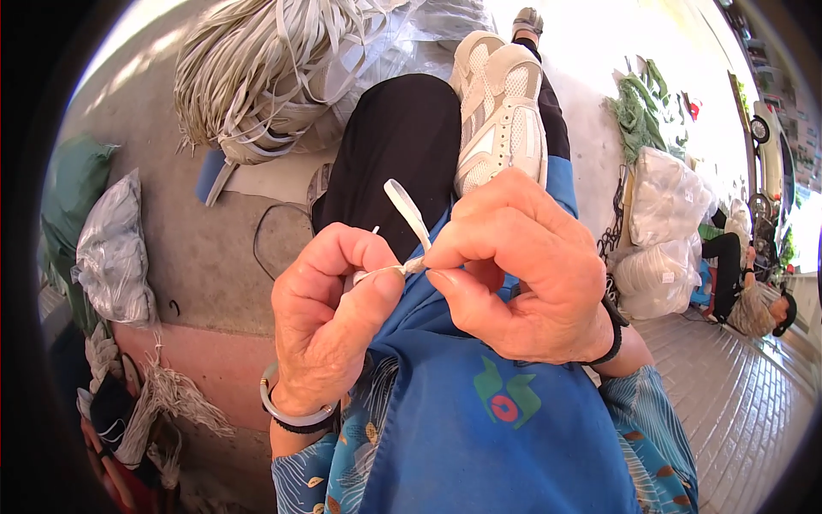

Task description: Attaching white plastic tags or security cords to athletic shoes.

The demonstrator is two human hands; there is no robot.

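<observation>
Between my two hands is a cream-white flat shoelace (406, 208), with a loop standing up and a small twisted or knotted part at the fingertips. My left hand (330, 304) pinches one side of it between thumb and forefinger, and a short white end sticks up there. On the other side, my right hand (527, 270) pinches the lace next to the twisted part, its other fingers curled. Just beyond my hands, a pair of beige and white sneakers (503, 120) rests against my leg, toes pointing away; my right hand hides the near end.
A big bundle of cream laces (257, 77) lies ahead on the left. Plastic-wrapped packs (668, 197) stand at the right, near green netting (642, 107). Another clear bag (116, 253) and hanging laces (167, 398) are at the left. A person (749, 291) sits farther right. A blue apron (497, 454) covers my lap.
</observation>
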